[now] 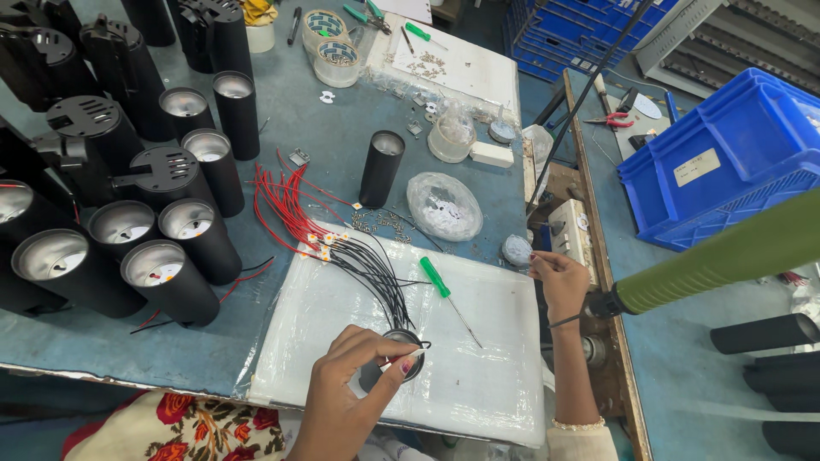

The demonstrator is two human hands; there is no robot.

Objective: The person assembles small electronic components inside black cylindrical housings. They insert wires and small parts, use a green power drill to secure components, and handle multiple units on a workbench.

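My left hand is closed around a small round black lamp part on the white foam mat, thumb and fingers pinching a thin wire at its rim. My right hand reaches to the mat's right edge, fingers curled at a white switch box; whether it holds something is unclear. A green-handled screwdriver lies on the mat between the hands. Red and black wires with small LED chips fan out above the left hand.
Several black cylindrical lamp housings stand at the left, one more mid-table. A clear bag of parts, plastic tubs, and small screws lie beyond. A green-handled tool hangs at the right, near blue crates.
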